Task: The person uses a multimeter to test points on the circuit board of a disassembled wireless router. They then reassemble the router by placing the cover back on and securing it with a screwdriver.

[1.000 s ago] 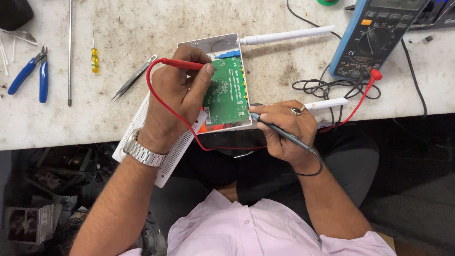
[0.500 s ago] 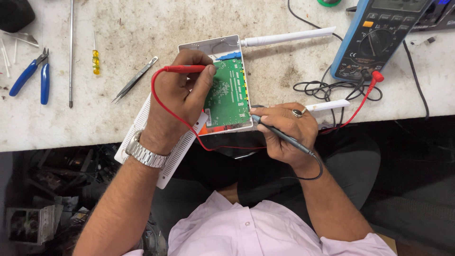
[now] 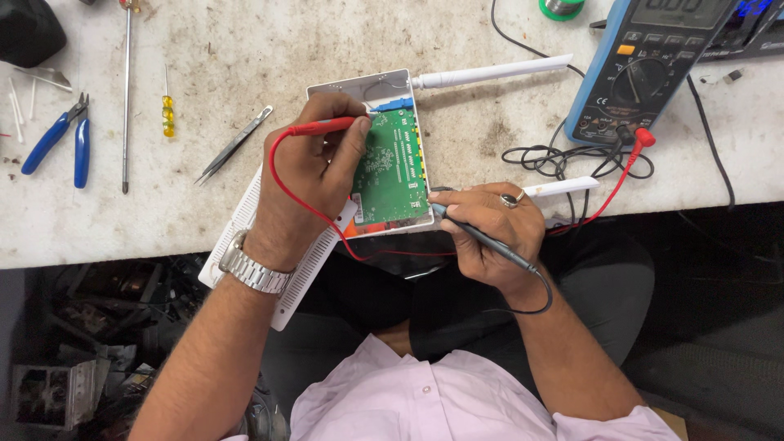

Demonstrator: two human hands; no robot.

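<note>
The left hand point(image 3: 314, 171) has its fingers pinched together around a slim red plastic test probe point(image 3: 325, 126), whose tip meets the upper left edge of a green rectangular circuit board point(image 3: 396, 167). The right hand point(image 3: 488, 227) has its fingers closed on a thin black test probe point(image 3: 482, 237), its point touching the board's lower right corner. The board lies in an open white plastic router shell point(image 3: 353, 88) at the front edge of a worn, speckled grey workbench point(image 3: 204, 49), with a slotted white plastic cover point(image 3: 306, 269) under the left wrist, overhanging the edge. Two white stick antennas point(image 3: 490, 72) reach rightward. Red and black leads run to a blue-cased multimeter point(image 3: 645, 73) at the upper right. Left of the hands lie steel tweezers point(image 3: 233, 145), a small yellow-handled screwdriver point(image 3: 167, 110), a long metal rod point(image 3: 126, 98) and blue-handled pliers point(image 3: 61, 139).
</note>
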